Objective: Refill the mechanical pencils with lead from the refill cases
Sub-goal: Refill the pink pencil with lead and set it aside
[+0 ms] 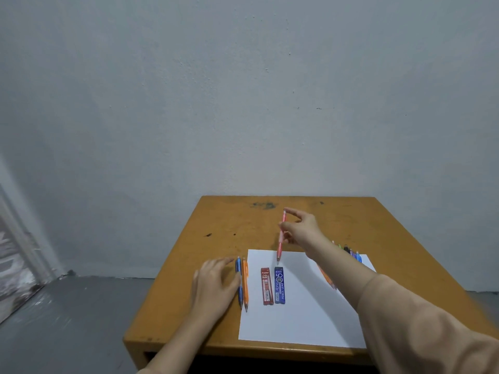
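Presently, head view: the right hand (302,228) pinches the pink pencil (280,238) upright, forefinger at its cap and tip down by the paper (297,319). The cap looks about to come off, after which a case must be opened. The left hand (213,284) lies flat, fingers straight, touching the blue pencil (239,282) beside the orange pencil (245,284) — the red refill case (266,286) and blue refill case (279,284) lie side by side, seemingly closed, their lead not discernible.

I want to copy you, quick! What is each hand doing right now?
Left hand: open, flat on the table beside the blue pencil.
Right hand: pinching the pink pencil, tip down over the paper.
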A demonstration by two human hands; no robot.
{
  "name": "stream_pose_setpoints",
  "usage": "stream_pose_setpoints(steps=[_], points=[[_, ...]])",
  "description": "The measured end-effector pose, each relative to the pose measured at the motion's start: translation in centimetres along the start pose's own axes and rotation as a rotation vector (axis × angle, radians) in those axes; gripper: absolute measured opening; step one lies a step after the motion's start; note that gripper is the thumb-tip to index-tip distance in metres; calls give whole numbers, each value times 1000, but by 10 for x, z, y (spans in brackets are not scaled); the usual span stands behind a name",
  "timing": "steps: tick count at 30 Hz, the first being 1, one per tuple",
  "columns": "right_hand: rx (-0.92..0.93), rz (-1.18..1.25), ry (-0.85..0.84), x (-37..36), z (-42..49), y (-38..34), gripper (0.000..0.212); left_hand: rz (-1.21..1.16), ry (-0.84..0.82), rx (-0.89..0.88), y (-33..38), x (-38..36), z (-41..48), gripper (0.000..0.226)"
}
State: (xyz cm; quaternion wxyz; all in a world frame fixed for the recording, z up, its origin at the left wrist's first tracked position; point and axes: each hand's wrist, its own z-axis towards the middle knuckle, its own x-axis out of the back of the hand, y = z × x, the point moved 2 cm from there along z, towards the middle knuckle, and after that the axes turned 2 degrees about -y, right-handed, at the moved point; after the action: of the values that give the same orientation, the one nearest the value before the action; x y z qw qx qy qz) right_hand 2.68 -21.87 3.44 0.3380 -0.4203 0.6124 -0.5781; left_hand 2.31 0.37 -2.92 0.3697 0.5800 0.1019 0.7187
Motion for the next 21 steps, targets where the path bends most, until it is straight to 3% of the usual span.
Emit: stream_pose_setpoints(steps=[7,12,21], points=[[-145,-257,-78,15,13,11,58,143,-79,134,-20,-8,10,51],[-200,-411,-91,30,23,20,53,235,-172,97,-19,-15,12,54],[-217,-651,-21,57,23,14,44,328,-187,82,-22,-19,13,53]])
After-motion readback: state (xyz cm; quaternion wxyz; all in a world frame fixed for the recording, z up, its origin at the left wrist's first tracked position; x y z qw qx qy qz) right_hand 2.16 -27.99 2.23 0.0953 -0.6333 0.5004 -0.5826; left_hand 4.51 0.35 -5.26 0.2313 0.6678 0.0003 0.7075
